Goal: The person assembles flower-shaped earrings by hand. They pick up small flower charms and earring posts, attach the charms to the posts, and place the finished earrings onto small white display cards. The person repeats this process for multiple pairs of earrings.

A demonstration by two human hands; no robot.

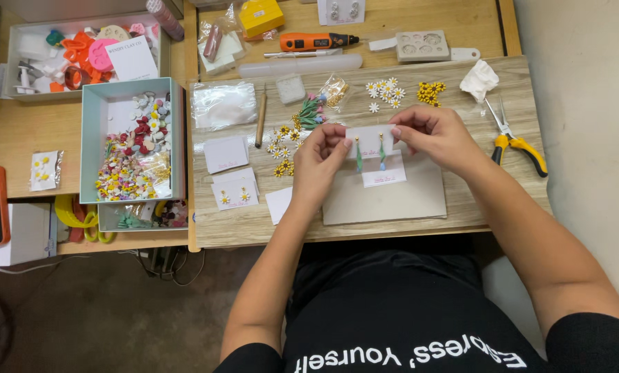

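- The grey mat (385, 197) lies nearest the person on the wooden board (489, 200), and everything below is placed from it.
- Just above the mat's far edge, both hands hold up a small white earring card (370, 138). The left hand (321, 160) pinches its left end and the right hand (430, 135) its right end, fingers closed on the card.
- Two green drop earrings (370, 155) hang from the card over the mat; a second white card (384, 178) lies flat on the mat under them.
- The step looks like mounting the pair on its card. Whether the backs are already fastened behind cannot be made out from this angle.
- The next move, as I judge it, calls for a steady card and a light touch so the drops do not swing or pull loose.
- Left of the mat lies a finished card with daisy studs (234, 195); farther left stands a pale box of clay flowers (135, 148).
- Right of the mat lie yellow-handled pliers (520, 145). Beyond it loose white daisies (385, 92) are scattered.
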